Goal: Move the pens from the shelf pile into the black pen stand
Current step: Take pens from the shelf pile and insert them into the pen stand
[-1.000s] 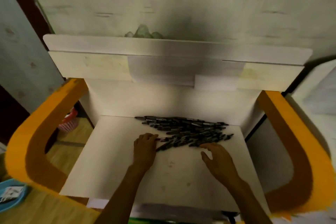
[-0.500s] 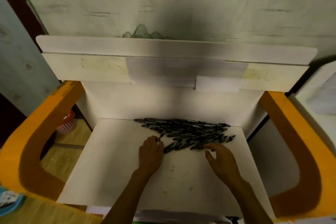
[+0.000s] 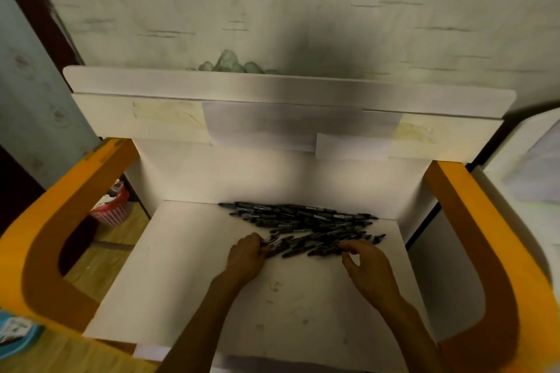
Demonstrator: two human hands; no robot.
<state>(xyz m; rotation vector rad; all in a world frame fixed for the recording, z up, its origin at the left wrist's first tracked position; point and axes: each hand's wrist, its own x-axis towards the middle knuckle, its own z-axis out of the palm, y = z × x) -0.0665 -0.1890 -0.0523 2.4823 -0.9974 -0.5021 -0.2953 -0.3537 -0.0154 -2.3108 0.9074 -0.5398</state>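
Observation:
A pile of several dark pens lies toward the back of the white shelf board. My left hand is at the pile's front left edge, its fingers curled round a pen there. At the pile's front right edge my right hand has its curled fingertips down on the pens, the thumb apart below them. No black pen stand shows in this view.
Orange curved side frames flank the shelf left and right. A white upper shelf overhangs the back. A red basket stands on the floor at left. A blue dish sits at the lower left corner.
Both hands moved forward into the front edge of the pile. My left hand closed round a pen at the pile's left end; my right fingertips came down onto the pens.

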